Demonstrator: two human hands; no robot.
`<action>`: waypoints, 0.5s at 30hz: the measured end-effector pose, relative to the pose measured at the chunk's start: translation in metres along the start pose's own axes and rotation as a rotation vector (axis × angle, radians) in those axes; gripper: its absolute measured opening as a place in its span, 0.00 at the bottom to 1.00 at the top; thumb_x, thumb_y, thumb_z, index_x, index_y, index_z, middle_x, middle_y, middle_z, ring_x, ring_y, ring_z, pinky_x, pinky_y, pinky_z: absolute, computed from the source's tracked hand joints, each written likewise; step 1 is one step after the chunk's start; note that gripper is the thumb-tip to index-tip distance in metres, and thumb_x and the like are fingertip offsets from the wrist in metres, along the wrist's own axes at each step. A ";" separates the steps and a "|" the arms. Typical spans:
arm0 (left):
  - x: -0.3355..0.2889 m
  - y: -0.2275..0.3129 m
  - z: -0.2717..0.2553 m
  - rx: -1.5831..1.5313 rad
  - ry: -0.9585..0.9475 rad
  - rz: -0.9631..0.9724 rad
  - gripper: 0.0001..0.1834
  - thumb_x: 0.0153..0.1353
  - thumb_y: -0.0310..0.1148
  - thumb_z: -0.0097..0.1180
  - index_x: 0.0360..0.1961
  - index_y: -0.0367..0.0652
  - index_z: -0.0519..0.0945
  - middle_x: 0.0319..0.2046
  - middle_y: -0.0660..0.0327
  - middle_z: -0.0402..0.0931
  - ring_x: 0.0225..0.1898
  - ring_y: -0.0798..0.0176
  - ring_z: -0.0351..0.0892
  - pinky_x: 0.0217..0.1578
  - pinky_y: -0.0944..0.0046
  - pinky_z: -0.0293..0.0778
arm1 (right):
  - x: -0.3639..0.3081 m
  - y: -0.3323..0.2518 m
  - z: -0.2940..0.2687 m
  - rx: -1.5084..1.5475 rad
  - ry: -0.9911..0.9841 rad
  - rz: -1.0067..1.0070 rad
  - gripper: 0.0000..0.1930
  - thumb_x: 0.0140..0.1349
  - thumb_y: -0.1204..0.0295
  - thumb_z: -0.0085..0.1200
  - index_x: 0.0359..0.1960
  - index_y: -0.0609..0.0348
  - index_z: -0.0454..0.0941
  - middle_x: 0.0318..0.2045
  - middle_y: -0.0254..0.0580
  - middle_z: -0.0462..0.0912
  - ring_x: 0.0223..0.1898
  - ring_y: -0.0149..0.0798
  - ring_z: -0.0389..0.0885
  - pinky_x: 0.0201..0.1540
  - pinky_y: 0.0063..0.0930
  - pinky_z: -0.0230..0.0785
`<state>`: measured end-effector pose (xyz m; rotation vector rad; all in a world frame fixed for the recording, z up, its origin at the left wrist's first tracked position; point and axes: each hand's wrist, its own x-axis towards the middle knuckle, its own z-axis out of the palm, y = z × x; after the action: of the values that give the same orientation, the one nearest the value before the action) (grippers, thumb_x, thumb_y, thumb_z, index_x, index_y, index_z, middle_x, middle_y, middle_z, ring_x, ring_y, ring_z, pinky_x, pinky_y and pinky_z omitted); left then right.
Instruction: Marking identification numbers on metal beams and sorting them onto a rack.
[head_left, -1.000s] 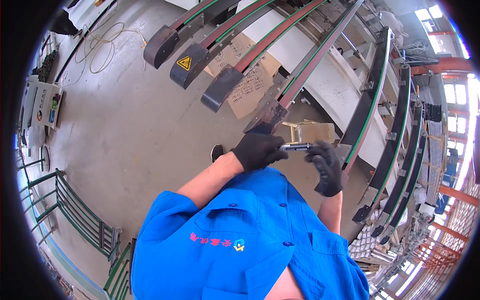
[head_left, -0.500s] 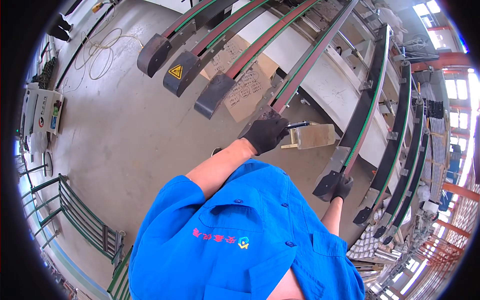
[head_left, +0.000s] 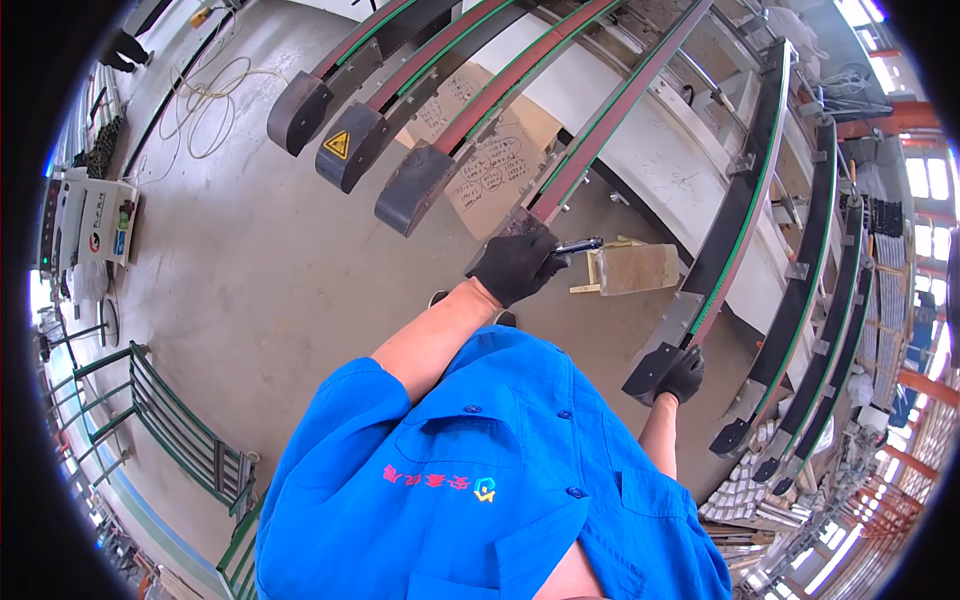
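Mid-frame, the slim dark-metallic cylinder (head_left: 581, 245) clamped in the black-gloved left hand (head_left: 514, 268) could be dropped if bumped; the black-gloved right hand's (head_left: 682, 376) closure cannot be told.

My blue shirt (head_left: 500, 400) carries red lettering (head_left: 432, 478) beside a yellow-and-blue emblem (head_left: 485, 488). A yellow triangular warning sign (head_left: 338, 145) marks one dark rail end (head_left: 352, 172); handwriting (head_left: 492, 172), partly circled, covers cardboard (head_left: 530, 125); the white box (head_left: 110, 190) on my left bears lettering and a logo (head_left: 95, 242).
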<state>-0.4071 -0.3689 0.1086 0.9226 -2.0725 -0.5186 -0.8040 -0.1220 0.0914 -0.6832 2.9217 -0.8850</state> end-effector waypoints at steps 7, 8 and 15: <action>0.000 -0.003 -0.004 -0.053 -0.007 -0.032 0.14 0.63 0.43 0.67 0.41 0.48 0.78 0.31 0.57 0.81 0.28 0.48 0.84 0.26 0.49 0.78 | 0.009 0.016 0.007 -0.021 0.011 0.023 0.26 0.77 0.48 0.50 0.49 0.60 0.86 0.44 0.56 0.90 0.47 0.60 0.87 0.49 0.49 0.75; 0.000 -0.004 -0.005 -0.067 -0.010 -0.028 0.14 0.64 0.43 0.67 0.41 0.48 0.78 0.30 0.57 0.81 0.28 0.47 0.84 0.26 0.49 0.78 | 0.012 0.023 0.009 -0.028 0.005 0.013 0.26 0.77 0.48 0.50 0.49 0.60 0.86 0.44 0.56 0.90 0.47 0.60 0.87 0.49 0.49 0.75; -0.001 -0.006 -0.005 -0.127 0.002 -0.026 0.14 0.68 0.45 0.63 0.38 0.47 0.77 0.25 0.55 0.79 0.26 0.45 0.82 0.26 0.47 0.76 | 0.017 0.062 0.012 -0.194 0.152 -0.143 0.30 0.80 0.47 0.44 0.45 0.65 0.86 0.38 0.58 0.90 0.41 0.60 0.88 0.43 0.50 0.79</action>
<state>-0.3996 -0.3721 0.1073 0.8762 -2.0033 -0.6558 -0.8429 -0.0890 0.0500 -0.8828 3.1580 -0.6973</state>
